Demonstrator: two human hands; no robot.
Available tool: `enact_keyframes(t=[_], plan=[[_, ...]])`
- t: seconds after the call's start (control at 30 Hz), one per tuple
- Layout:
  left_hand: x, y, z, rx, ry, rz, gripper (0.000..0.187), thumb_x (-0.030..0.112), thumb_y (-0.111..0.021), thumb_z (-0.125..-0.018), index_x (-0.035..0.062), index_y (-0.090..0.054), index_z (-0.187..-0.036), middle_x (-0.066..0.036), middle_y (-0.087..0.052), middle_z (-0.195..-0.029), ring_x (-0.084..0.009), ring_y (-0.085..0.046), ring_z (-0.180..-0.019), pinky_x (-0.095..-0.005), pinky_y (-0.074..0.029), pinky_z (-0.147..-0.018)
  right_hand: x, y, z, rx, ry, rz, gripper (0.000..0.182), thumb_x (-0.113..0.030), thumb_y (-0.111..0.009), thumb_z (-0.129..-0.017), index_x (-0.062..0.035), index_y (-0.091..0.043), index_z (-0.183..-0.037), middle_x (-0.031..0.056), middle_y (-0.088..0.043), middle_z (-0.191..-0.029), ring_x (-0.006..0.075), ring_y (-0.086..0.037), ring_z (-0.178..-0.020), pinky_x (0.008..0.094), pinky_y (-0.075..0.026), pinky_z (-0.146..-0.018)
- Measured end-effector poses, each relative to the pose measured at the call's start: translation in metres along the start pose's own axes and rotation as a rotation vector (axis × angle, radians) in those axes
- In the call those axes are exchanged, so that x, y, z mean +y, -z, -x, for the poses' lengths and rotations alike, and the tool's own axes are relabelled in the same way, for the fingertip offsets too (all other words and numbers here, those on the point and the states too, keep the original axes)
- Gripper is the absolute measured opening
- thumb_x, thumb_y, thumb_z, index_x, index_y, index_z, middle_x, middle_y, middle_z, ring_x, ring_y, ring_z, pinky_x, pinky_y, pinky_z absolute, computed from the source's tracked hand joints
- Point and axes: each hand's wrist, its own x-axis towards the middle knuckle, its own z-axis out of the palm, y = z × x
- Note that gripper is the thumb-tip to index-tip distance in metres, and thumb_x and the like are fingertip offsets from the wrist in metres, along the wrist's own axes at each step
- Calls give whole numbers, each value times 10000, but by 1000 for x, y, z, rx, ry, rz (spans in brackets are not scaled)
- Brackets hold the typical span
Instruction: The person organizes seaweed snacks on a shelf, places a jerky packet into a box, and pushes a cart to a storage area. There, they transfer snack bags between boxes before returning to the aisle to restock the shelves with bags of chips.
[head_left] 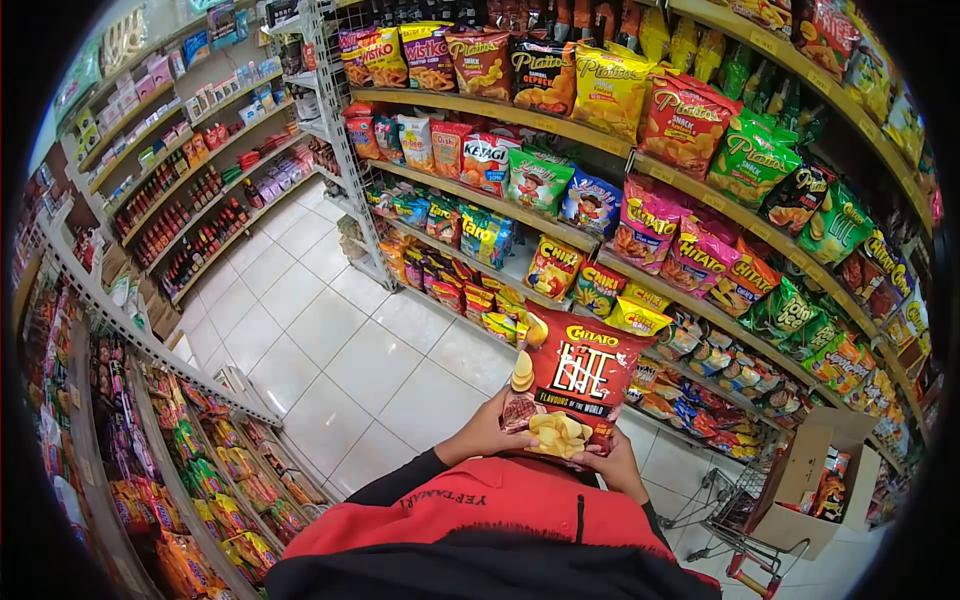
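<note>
A red bag of Chitato Lite potato chips (pixel 580 375) is held upright in front of my body, its printed front facing me. My left hand (pixel 487 430) grips its lower left side. At the lower right corner, my right hand (pixel 615 462) has its fingers wrapped round the bag. Parts of the fingers on both hands are hidden behind it. Just beyond the bag, a yellow chip bag (pixel 638 316) and a yellow Chiki bag (pixel 554 268) sit on the shelves.
Snack shelves (pixel 560 125) curve along the front and right. A shopping cart (pixel 735 490) carrying an open cardboard box (pixel 800 490) with snack packs stands at my right. More shelving (pixel 170 360) lines the left. White floor tiles (pixel 350 345) run between them.
</note>
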Motion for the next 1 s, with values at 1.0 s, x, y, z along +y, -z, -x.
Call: enact_keyframes(t=[1.0], plan=[[-25, -26, -16, -177, 84, -57, 683, 169, -800, -681, 21, -391, -1207, -75, -539, -1127, -147, -526, -1056, -300, -412, -932, 22, 15, 50, 193, -25, -6, 543, 40, -676, -750, 10, -386, -1208, 100, -608, -977, 151, -636, -775, 245, -529, -619]])
